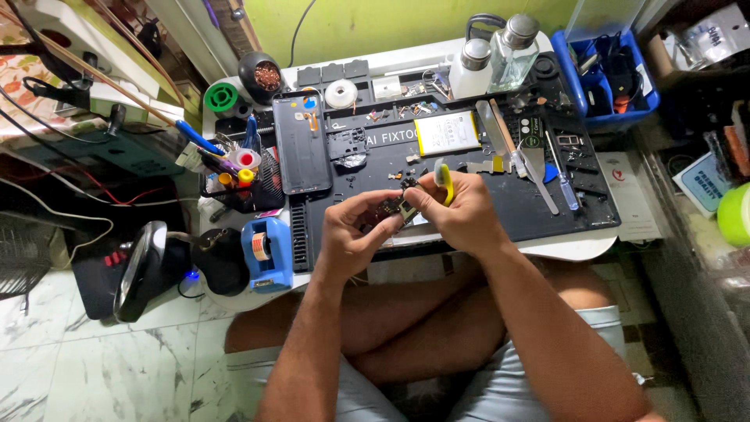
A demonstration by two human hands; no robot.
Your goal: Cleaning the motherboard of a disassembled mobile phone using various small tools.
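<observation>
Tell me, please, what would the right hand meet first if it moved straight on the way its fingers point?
Probably the small circuit board that the right hand already pinches, then the left hand just beyond.

small dark circuit board (393,209), w/ tiny components, tilted, held just above front edge of black work mat, yellow-handled tool (444,178), slim, upright-ish, tip down at board's top-right corner, touching it

A white-and-yellow labelled battery (446,133) lies flat near the tabletop's (578,248) far edge; a dark phone back (301,142) rests left. A blue-white packet (701,182) sits off the right edge.
</observation>
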